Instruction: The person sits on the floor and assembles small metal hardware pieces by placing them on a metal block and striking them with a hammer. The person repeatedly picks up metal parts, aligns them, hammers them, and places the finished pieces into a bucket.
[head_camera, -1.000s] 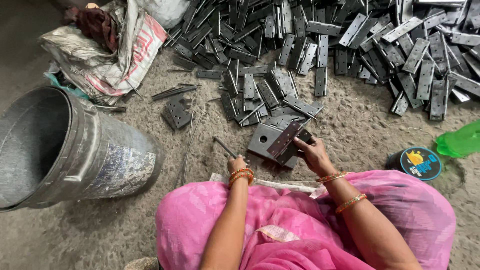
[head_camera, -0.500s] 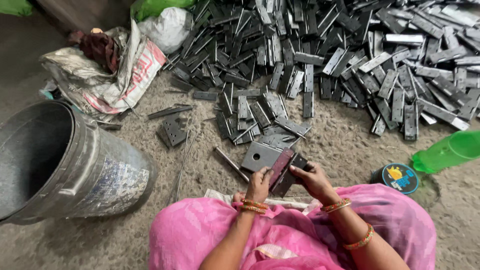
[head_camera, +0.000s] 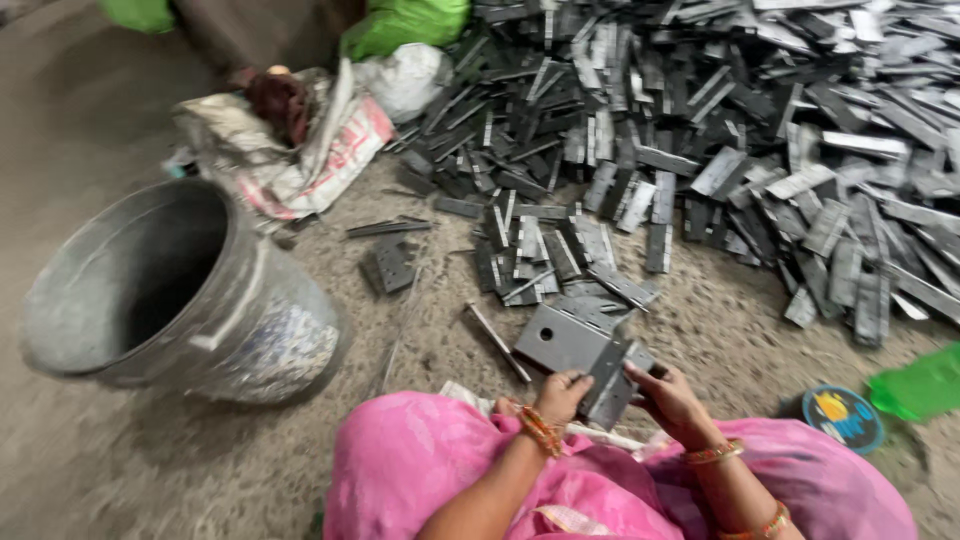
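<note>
Right at the lap, both hands close on one grey metal plate (head_camera: 608, 378): the left hand (head_camera: 562, 393) grips its near lower edge, the right hand (head_camera: 668, 400) pinches its right side, fingers wrapped tight on both. The plate stands tilted, its long axis running from the knees up and away toward the pile (head_camera: 720, 150), so it lies just ahead of the hands and about equally near to each. A larger flat plate with a hole (head_camera: 556, 342) lies just left of the held plate, touching it or nearly so; I cannot tell which. A thin rod (head_camera: 497, 341) lies on the ground left of that. Well to the left of the plate sits a tipped metal bucket (head_camera: 170, 300). Beyond the bucket lie crumpled sacks (head_camera: 300, 150). To the right of the plate rests a round blue lid (head_camera: 842, 417), next to a green bag (head_camera: 925, 380).
</note>
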